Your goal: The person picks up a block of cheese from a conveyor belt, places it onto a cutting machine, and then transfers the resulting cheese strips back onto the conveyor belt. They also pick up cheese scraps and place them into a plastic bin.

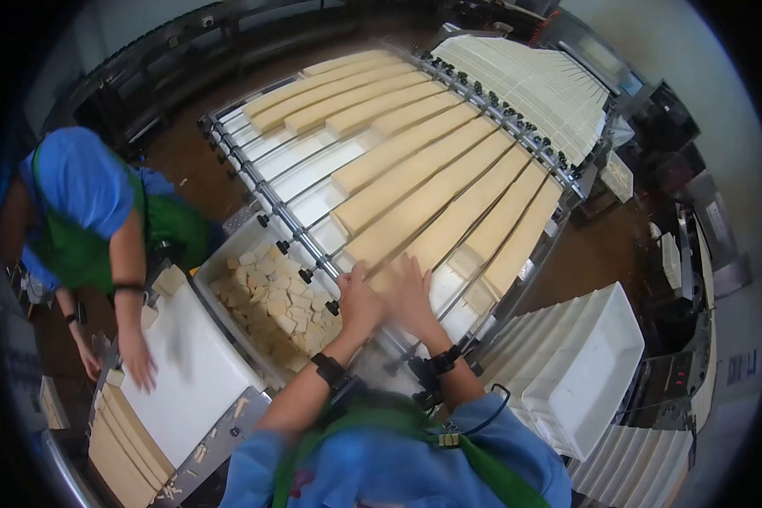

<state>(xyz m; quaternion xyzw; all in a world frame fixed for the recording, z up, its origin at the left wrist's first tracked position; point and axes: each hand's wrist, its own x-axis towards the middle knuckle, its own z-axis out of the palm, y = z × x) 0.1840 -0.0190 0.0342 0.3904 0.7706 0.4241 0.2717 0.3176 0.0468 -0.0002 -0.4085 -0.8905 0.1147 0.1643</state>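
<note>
Long tan slabs (436, 182), resembling pressed tofu, lie in lanes split by thin rods on a slanted white conveyor (309, 173). At its near end, my left hand (357, 305) has its fingers curled beside the front of a slab; what they grip, if anything, is hidden. My right hand (413, 296) is slightly blurred, its fingers stretched forward over the end of a middle slab. Shorter pieces (474, 275) sit in the lanes to its right. A metal bar (288, 222) with black knobs runs across the near end.
A bin (267, 360) of broken tan pieces stands at left. Beside it, a co-worker's hand (137, 360) hovers over a white board (186, 356) bordered by tan strips (127, 444). Stacked white trays (584, 364) stand at right. White slatted sheeting (516, 85) lies beyond the conveyor.
</note>
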